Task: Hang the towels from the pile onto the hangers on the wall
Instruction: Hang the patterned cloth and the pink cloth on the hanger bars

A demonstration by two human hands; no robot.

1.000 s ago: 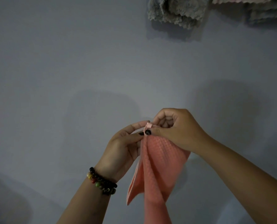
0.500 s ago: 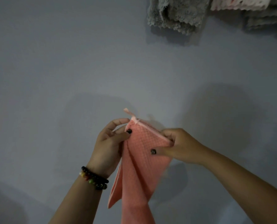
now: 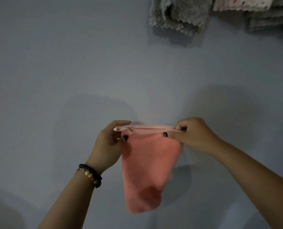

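Observation:
A salmon-pink waffle-weave towel (image 3: 147,167) hangs in front of the grey wall, stretched flat along its top edge between both hands. My left hand (image 3: 109,144) pinches the towel's upper left corner, where a pale pink hanging loop (image 3: 121,128) sticks out above the thumb. My right hand (image 3: 193,134) pinches the upper right corner with curled fingers. The towel's lower part hangs free below. No hanger is visible in the frame.
A grey fluffy towel (image 3: 178,14) hangs on the wall at the top, right of centre. Beside it a white patterned towel (image 3: 241,4) and another grey towel (image 3: 273,19) hang at the top right. The bare grey wall (image 3: 63,63) fills the left side.
My hands have moved apart, spreading the bunched towel's top edge out flat. My right hand slid to the right corner; my left hand keeps the loop corner.

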